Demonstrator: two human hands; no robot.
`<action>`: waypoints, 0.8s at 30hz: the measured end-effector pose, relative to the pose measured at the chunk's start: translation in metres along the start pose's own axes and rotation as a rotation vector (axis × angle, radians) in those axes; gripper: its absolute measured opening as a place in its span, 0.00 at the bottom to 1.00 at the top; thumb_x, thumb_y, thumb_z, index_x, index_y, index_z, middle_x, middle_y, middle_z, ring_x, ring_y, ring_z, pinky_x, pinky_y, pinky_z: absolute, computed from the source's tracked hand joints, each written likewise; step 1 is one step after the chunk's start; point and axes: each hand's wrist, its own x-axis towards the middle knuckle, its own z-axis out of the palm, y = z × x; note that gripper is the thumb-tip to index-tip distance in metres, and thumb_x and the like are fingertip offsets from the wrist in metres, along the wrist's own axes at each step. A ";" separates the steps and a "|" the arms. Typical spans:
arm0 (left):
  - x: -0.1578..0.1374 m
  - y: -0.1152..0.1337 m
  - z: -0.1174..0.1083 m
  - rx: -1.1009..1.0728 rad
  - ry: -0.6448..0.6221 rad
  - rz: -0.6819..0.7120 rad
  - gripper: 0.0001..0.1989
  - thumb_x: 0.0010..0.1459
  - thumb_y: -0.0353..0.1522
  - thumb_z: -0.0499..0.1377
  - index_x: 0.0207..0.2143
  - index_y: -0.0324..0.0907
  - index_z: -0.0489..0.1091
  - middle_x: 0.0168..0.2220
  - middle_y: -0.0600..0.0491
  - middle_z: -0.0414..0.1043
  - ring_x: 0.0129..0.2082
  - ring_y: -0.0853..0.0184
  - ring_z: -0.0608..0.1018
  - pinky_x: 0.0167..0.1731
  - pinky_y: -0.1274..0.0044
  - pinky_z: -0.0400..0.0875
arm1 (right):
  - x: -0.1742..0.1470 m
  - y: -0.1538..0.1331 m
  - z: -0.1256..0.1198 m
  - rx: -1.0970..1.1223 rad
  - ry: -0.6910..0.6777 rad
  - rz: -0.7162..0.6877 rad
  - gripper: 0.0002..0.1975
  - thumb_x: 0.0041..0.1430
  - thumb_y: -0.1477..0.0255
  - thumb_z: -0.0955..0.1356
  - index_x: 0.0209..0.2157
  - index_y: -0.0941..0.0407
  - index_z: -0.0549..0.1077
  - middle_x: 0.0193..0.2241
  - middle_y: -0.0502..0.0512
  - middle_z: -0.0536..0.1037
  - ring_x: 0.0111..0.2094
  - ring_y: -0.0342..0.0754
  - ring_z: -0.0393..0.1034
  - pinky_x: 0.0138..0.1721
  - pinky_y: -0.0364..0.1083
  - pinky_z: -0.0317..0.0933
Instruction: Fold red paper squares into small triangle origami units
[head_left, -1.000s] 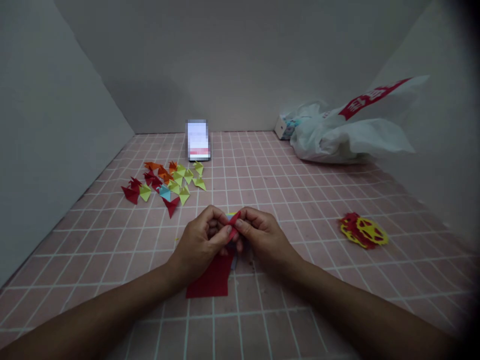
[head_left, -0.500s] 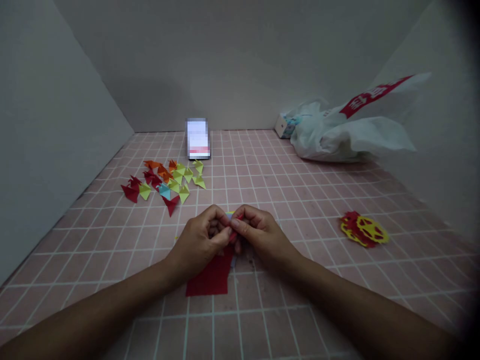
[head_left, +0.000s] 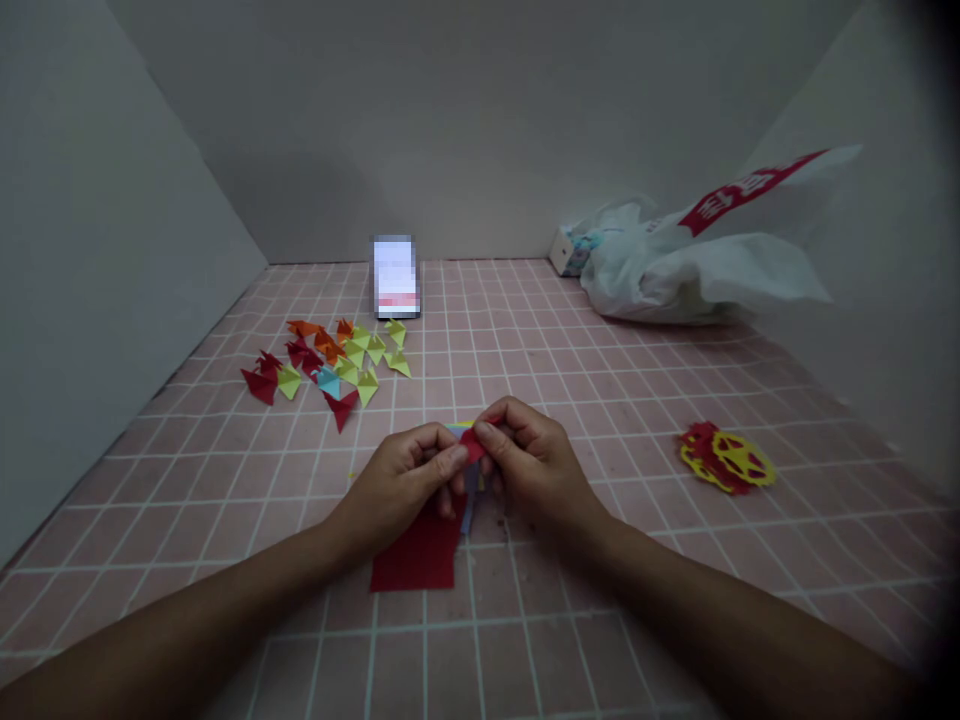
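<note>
Between my two hands is a small piece of folded red paper [head_left: 472,446], partly covered by the fingers. My left hand [head_left: 412,480] pinches its left side between thumb and fingers. The thumb and forefinger of my right hand [head_left: 529,455] grip its right end. Below my left hand a red paper sheet [head_left: 414,560] lies on the table. Some pale purple paper [head_left: 469,510] and a bit of yellow paper [head_left: 459,425] show behind the hands, mostly hidden.
Several folded paper birds [head_left: 328,380] in red, orange, yellow and blue stand at the left. A phone [head_left: 395,278] leans behind them. Red and yellow paper cut-outs [head_left: 739,460] lie at the right. A white plastic bag [head_left: 660,275] and a box [head_left: 568,250] sit at the back right.
My right hand has moved slightly up and to the right, and my hands are a little farther apart. More of the red folded paper now shows between them.
</note>
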 end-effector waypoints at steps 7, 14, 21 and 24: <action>0.002 0.000 -0.003 0.093 0.173 0.082 0.07 0.59 0.34 0.59 0.30 0.40 0.66 0.24 0.59 0.67 0.19 0.75 0.70 0.23 0.81 0.63 | 0.001 -0.003 0.000 0.078 0.004 0.062 0.09 0.58 0.65 0.68 0.29 0.55 0.66 0.20 0.46 0.72 0.18 0.40 0.63 0.21 0.41 0.58; 0.003 0.004 -0.003 0.023 0.266 0.093 0.09 0.58 0.36 0.61 0.36 0.40 0.69 0.24 0.59 0.69 0.22 0.73 0.71 0.24 0.81 0.65 | 0.002 -0.001 0.000 0.104 -0.035 0.053 0.09 0.58 0.66 0.68 0.28 0.55 0.66 0.21 0.46 0.73 0.18 0.40 0.66 0.22 0.41 0.59; 0.001 0.004 -0.001 0.065 0.177 0.122 0.10 0.60 0.35 0.58 0.28 0.39 0.70 0.24 0.56 0.71 0.21 0.73 0.68 0.25 0.80 0.63 | -0.002 -0.002 0.004 0.110 -0.104 0.047 0.10 0.58 0.66 0.69 0.28 0.55 0.67 0.22 0.48 0.73 0.20 0.41 0.67 0.24 0.42 0.61; 0.001 0.005 -0.002 0.115 0.171 0.133 0.08 0.59 0.34 0.59 0.29 0.39 0.70 0.23 0.56 0.70 0.20 0.73 0.68 0.23 0.80 0.62 | 0.000 -0.002 0.002 0.057 -0.103 0.023 0.11 0.58 0.65 0.69 0.28 0.56 0.67 0.23 0.48 0.72 0.22 0.42 0.66 0.25 0.43 0.60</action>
